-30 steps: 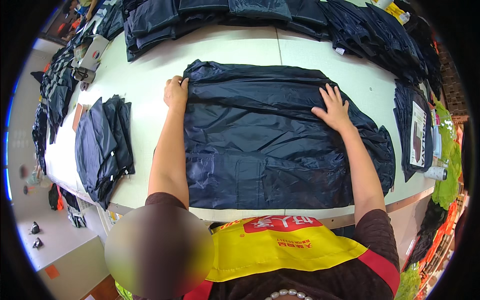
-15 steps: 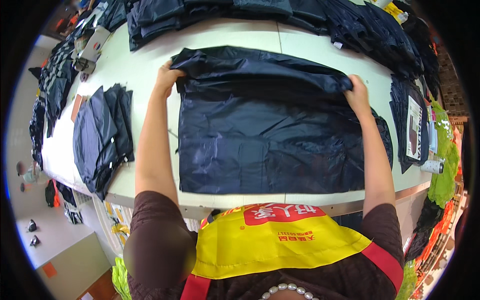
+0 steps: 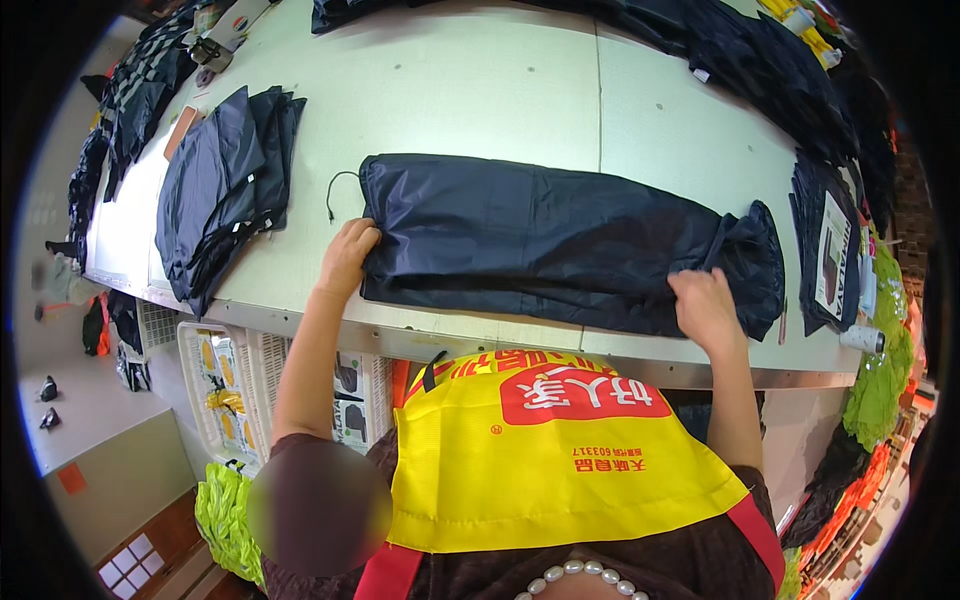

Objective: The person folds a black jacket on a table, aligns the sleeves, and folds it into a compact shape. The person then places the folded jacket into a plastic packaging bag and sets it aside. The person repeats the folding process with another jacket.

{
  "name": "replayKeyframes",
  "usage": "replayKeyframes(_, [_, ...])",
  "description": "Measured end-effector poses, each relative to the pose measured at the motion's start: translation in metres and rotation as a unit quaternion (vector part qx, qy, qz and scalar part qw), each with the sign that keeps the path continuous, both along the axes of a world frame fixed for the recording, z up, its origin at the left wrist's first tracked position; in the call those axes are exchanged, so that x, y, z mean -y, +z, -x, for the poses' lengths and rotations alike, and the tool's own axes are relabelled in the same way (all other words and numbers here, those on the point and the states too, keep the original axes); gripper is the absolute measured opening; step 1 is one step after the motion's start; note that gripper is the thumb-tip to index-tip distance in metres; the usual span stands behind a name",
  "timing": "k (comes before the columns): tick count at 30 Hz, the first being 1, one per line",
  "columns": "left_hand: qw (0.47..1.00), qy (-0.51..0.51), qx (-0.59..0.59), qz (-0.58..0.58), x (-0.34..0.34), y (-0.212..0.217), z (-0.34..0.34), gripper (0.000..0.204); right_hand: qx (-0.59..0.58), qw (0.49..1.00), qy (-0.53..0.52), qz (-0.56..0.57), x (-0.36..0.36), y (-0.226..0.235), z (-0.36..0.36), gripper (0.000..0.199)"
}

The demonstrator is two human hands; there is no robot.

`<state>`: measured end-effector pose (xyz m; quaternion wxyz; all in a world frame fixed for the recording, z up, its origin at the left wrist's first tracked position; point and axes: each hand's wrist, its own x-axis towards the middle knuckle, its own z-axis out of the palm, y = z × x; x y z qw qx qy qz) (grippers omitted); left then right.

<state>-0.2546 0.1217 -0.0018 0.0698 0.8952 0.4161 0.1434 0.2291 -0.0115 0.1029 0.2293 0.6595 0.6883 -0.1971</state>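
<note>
A dark navy garment [image 3: 520, 240] of thin, shiny fabric lies folded into a long flat strip across the white table [image 3: 470, 100]. From its upper left corner a thin dark cord curls out, and its right end is gathered and crumpled. My left hand [image 3: 350, 255] has its fingers closed on the left edge of the fabric. Near the right end, my right hand [image 3: 708, 308] rests with bent fingers pinching the lower part of the strip. Some fingertips are hidden against the cloth.
To the left lies a pile of similar dark garments [image 3: 220, 190]. More dark garments [image 3: 770, 90] line the far side. At the right are dark packs [image 3: 825, 250] with a printed card and a white can [image 3: 862, 338]. White baskets [image 3: 215, 385] stand below the table's front edge.
The garment's far part has come down toward me, so the wide panel is now a narrower strip. Both hands have moved nearer and lower, and the view has shifted.
</note>
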Motion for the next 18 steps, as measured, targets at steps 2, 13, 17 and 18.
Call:
replayKeyframes(2, [1.000, -0.028, 0.003, 0.006, -0.001, -0.003, 0.012, 0.026, -0.130, 0.936, 0.011, -0.327, -0.012, 0.004, 0.026, 0.042])
replayKeyframes(13, [0.788, 0.368, 0.318, 0.379, -0.020, -0.003, 0.033, 0.047, -0.123, 0.952, 0.043, -0.278, -0.020, -0.111, 0.104, 0.070])
replayKeyframes(17, [0.821, 0.333, 0.279, 0.371, -0.023, -0.004, -0.008, 0.084, -0.247, 0.872, 0.052, -0.420, -0.045, -0.075, 0.161, 0.061])
replayKeyframes(18, [0.814, 0.329, 0.264, 0.399, -0.017, 0.027, -0.026, 0.083, -0.247, 0.865, 0.090, -0.427, -0.051, -0.072, 0.179, 0.062])
